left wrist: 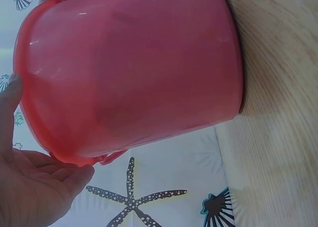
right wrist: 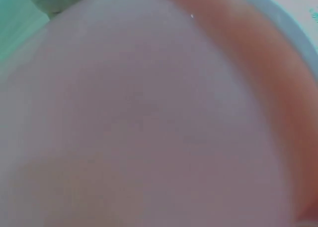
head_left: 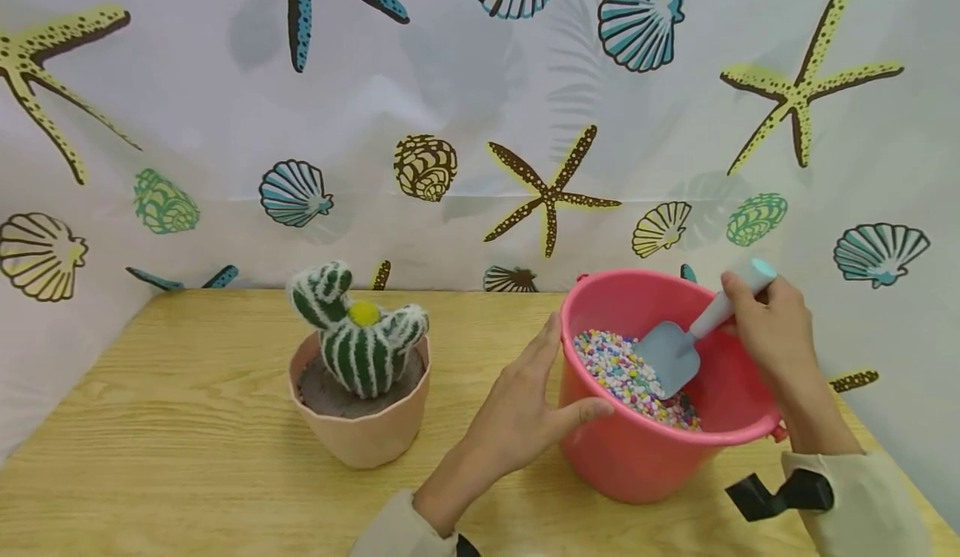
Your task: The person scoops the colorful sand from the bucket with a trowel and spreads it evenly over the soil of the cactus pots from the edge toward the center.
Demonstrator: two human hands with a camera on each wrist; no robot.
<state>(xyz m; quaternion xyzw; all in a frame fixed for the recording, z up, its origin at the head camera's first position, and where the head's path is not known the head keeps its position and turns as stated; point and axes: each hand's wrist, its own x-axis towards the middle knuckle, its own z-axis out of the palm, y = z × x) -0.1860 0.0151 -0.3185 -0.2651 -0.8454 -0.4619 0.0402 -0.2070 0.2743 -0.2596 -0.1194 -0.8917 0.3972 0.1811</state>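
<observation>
A pink bucket [head_left: 626, 457] stands on the right of the table, holding small multicoloured pebbles [head_left: 615, 369]. Inside it, a grey-blue toy shovel [head_left: 670, 358] touches the pebbles with its blade, tilted. My right hand [head_left: 776, 323] grips the shovel's pale handle above the bucket's right side. My left hand [head_left: 513, 415] rests against the bucket's left side, thumb near the front rim and fingers extended along the far side. In the left wrist view, the left hand [left wrist: 37, 187] touches the rim end of the bucket [left wrist: 144, 73]. The right wrist view is mostly a blurred close surface.
Left of the bucket, a beige pot [head_left: 360, 440] holds a knitted green cactus [head_left: 363, 357] with a yellow top, set in grey filling. The wooden table [head_left: 187, 424] ends at a white cloth [head_left: 450, 240] printed with shells and starfish behind and at the sides.
</observation>
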